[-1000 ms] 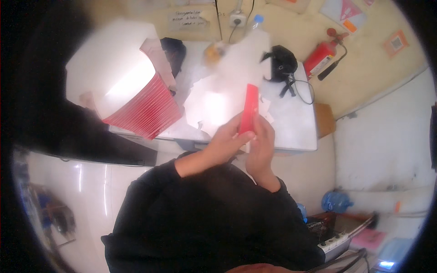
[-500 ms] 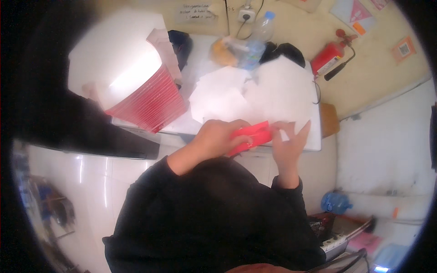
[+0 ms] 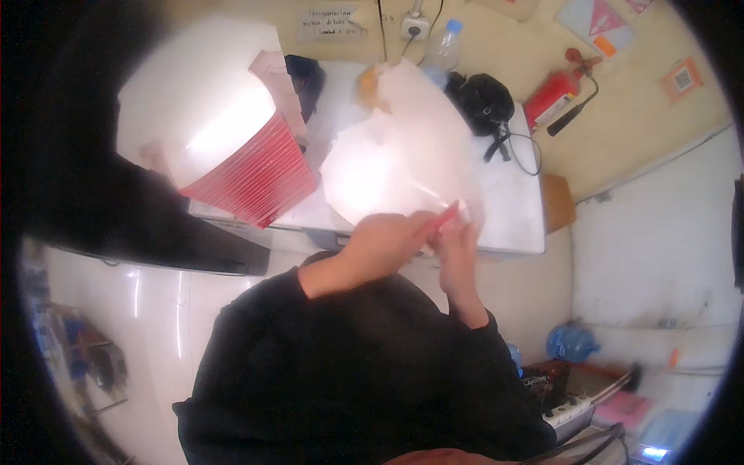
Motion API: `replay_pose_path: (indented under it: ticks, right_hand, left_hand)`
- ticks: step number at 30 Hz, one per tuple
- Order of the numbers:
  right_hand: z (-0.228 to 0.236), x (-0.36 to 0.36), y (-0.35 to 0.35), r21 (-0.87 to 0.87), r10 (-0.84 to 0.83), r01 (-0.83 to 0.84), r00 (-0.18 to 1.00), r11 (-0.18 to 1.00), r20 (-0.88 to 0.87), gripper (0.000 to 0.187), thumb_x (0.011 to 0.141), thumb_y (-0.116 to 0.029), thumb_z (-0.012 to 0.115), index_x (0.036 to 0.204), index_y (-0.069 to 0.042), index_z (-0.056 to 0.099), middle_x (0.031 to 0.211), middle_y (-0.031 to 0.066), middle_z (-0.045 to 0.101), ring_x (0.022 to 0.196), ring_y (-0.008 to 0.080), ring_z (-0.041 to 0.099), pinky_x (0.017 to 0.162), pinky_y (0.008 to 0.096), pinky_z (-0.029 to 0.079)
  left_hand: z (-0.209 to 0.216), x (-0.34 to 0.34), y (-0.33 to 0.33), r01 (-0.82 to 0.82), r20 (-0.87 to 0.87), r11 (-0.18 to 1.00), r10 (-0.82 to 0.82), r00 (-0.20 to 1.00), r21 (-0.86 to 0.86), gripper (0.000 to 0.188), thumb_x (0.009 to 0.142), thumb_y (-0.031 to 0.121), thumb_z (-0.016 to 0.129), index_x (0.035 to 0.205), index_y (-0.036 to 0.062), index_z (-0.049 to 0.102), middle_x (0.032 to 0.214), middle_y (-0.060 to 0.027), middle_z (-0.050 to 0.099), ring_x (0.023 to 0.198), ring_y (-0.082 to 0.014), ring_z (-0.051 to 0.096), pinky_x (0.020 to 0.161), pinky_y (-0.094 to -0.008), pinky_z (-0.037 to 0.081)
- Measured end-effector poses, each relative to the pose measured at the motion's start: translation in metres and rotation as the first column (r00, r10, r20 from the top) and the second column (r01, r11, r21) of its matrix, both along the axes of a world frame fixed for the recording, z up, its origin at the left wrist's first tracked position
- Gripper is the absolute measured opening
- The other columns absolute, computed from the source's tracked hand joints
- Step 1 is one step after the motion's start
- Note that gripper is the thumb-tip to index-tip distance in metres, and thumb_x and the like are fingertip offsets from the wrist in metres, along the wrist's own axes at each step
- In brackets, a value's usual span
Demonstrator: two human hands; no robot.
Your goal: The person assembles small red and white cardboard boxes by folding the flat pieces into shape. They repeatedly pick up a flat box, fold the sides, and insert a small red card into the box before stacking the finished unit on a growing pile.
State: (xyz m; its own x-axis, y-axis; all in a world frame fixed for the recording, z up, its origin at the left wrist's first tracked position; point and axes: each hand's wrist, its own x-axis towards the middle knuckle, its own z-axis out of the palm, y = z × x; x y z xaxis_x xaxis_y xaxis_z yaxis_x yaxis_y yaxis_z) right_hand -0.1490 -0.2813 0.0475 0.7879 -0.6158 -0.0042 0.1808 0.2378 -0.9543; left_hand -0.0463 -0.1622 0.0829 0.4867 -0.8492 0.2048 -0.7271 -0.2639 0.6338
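Observation:
My left hand and my right hand come close together at the table's front edge. Between them they pinch the red end of a white and red cardboard box blank, whose white part rises away from me over the table. Motion smears the fingertips, and the fold under them is partly hidden. Another white card piece lies just left of the held blank. Further left stands a tall stack of box blanks, white on top with red edges along its side.
The white table carries a black bag with a cable at the back right. A clear bottle with a blue cap stands behind. On the wall hangs a red fire extinguisher. A blue water jug lies at lower right.
The blank's white part has swung left and up, uncovering the black bag and the table's right side. My right hand has moved left toward my left hand, and its fingers have closed in.

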Motion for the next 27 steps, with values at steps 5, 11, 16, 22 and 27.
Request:
replay_pose_path:
  ticks: [5,11,16,22,27]
  right_hand:
    - [0.005,-0.005,-0.006,0.187,0.090,-0.053,0.977,0.981,-0.196,0.043,0.092,-0.017,0.056,0.126,-0.011,0.031,0.096,0.0062,0.051,0.080,0.0162,0.056,0.066,0.0337,0.050]
    - [-0.010,-0.047,-0.042,-0.044,0.227,-0.246,0.939,0.968,-0.258,0.081,0.073,-0.019,0.071,0.139,-0.002,0.028,0.123,0.0105,0.045,0.119,0.0231,0.042,0.103,0.0379,0.034]
    - [-0.013,-0.051,-0.028,-0.028,0.326,-0.336,0.929,0.941,-0.175,0.092,0.067,-0.035,0.074,0.140,-0.002,0.027,0.130,0.0117,0.041,0.125,0.0238,0.038,0.105,0.0379,0.031]
    - [-0.020,-0.047,-0.010,0.093,0.299,-0.288,0.946,0.953,-0.130,0.085,0.071,-0.027,0.069,0.139,-0.003,0.025,0.130,0.0123,0.039,0.124,0.0240,0.038,0.105,0.0375,0.031]
    - [-0.051,-0.046,-0.015,-0.228,0.285,-0.348,0.920,0.909,-0.269,0.072,0.076,-0.014,0.061,0.139,-0.004,0.027,0.131,0.0126,0.039,0.122,0.0229,0.040,0.103,0.0380,0.035]
  left_hand:
    - [0.012,0.003,0.006,0.065,0.064,0.998,-0.064,0.996,-0.017,0.040,0.086,0.025,0.062,0.120,0.0052,0.056,0.096,-0.0179,0.063,0.089,-0.0371,0.059,0.079,-0.0455,0.046]
    - [0.043,0.060,0.040,-0.244,0.540,0.927,0.365,0.758,-0.283,0.034,0.081,0.017,0.066,0.114,0.0095,0.060,0.109,-0.0098,0.060,0.103,-0.0324,0.053,0.090,-0.0423,0.042]
    - [0.013,0.056,0.066,-0.444,0.180,0.893,0.426,0.887,0.074,0.013,0.087,0.020,0.062,0.088,0.0069,0.062,0.083,-0.0114,0.065,0.077,-0.0299,0.062,0.071,-0.0383,0.048]
    - [0.001,0.011,0.085,-0.424,-0.301,0.905,0.395,0.868,-0.036,0.017,0.089,0.015,0.063,0.081,0.0010,0.057,0.065,-0.0106,0.062,0.057,-0.0192,0.058,0.059,-0.0322,0.050]
    - [-0.044,0.008,0.092,-0.406,-0.054,0.913,0.407,0.912,0.040,0.023,0.090,0.019,0.065,0.081,-0.0007,0.058,0.064,-0.0106,0.063,0.056,-0.0157,0.061,0.056,-0.0290,0.048]
